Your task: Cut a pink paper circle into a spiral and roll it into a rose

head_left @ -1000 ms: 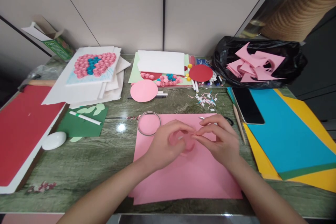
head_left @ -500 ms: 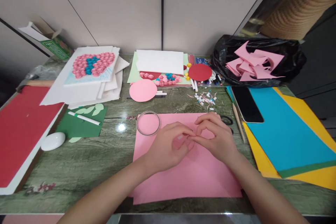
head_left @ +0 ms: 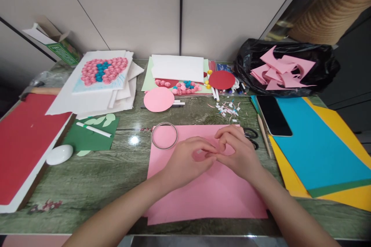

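Both curled, the left hand (head_left: 187,164) and right hand (head_left: 240,153) pinch mostly hidden pink paper (head_left: 209,155) right of frame centre, over a pink sheet (head_left: 208,198); scissors (head_left: 251,137) are partly blocked by the right hand, a ring (head_left: 164,148) left of centre.

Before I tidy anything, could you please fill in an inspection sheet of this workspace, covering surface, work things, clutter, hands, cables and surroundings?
Surface: green wood-grain table.
Work things: pink sheets under the hands; ring on their far left corner; scissors beside the right hand, partly hidden.
Clutter: paper snips beyond the pink sheets; phone lying on blue paper; pink scraps on a black bag.
Hands: left hand and right hand meet at the fingertips, pinching a pink piece, mostly hidden.
Cables: nothing seen.
Surroundings: grey panels behind the table.
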A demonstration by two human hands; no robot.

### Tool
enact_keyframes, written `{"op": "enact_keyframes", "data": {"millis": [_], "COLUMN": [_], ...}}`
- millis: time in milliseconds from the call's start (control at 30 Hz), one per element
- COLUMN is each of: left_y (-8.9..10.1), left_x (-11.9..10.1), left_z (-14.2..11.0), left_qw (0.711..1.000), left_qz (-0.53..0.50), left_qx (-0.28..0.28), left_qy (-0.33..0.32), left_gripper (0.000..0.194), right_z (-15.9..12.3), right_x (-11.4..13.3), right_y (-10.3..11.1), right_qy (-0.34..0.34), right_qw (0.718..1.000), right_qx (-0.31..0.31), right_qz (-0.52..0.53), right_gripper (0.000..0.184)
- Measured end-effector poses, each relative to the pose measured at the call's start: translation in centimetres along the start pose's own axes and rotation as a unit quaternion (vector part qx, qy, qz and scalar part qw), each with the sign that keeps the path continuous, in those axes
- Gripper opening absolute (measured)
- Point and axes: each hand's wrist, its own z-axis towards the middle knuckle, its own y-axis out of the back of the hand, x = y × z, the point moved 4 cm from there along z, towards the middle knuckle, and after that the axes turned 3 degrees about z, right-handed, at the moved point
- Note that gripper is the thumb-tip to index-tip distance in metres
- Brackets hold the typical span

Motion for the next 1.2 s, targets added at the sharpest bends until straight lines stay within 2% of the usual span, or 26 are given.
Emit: {"op": "enact_keyframes", "data": {"millis": [200,333,533,633,767,867,1000,1200], "left_y": [0.1,0.2,1.0,1.2,1.1,1.0,0.9,0.8], "left_x": [0.4,0.5,0.7,0.7,0.6,0.5,0.4,0.1], "left_z": [0.1,0.2,0.5,0.5,0.4,0.3,0.4,0.1], "left_qw": [0.998,0.997,0.998,0.998,0.997,0.992,0.978,0.984], "left_qz": [-0.037,-0.037,-0.019,-0.019,-0.047,-0.112,-0.188,-0.166], "left_qx": [0.016,0.025,-0.022,-0.029,-0.023,0.004,0.023,0.027], "left_qy": [0.042,0.059,0.063,0.06,0.057,0.057,0.087,0.053], "left_gripper": [0.005,0.007,0.011,0.012,0.014,0.017,0.021,0.027], "right_z": [-0.1,-0.1,0.2,0.2,0.0,-0.2,-0.3,-0.1], "right_x": [0.3,0.5,-0.1,-0.5,-0.6,-0.5,-0.2,0.1], "right_y": [-0.1,-0.1,-0.1,-0.2,-0.2,0.0,0.3,0.4], "right_qy": [0.018,0.015,-0.108,-0.135,-0.1,-0.06,-0.023,-0.013], "right_qw": [1.0,1.0,0.986,0.976,0.984,0.992,0.996,0.997], "right_qx": [0.016,0.025,0.067,0.064,0.043,0.007,-0.035,-0.052], "right_qz": [-0.013,-0.011,0.111,0.16,0.141,0.107,0.076,0.052], "right_gripper": [0.031,0.032,0.026,0.019,0.014,0.015,0.017,0.018]}}
